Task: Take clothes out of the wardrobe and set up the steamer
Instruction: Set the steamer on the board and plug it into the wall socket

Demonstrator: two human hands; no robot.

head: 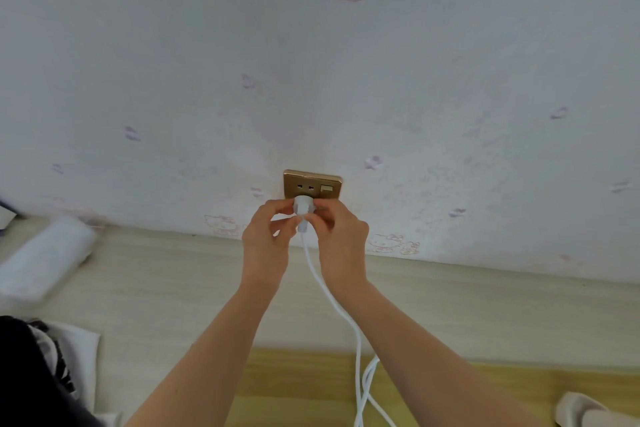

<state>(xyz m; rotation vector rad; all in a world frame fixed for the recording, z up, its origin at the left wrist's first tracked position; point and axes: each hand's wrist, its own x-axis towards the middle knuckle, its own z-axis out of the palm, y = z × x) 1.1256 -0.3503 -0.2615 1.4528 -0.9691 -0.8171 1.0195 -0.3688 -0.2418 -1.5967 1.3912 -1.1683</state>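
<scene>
round white plastic plug (304, 205), white cord (332, 302) trailing below: pinched between left hand (266, 236) and right hand (341, 236) grips, at lower edge of gold metal wall socket (312, 185). advice: align pins squarely, press straight.

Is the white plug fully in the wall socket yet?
Cannot tell. Both hands, left and right, hold the plug against the socket, hiding its prongs.
</scene>
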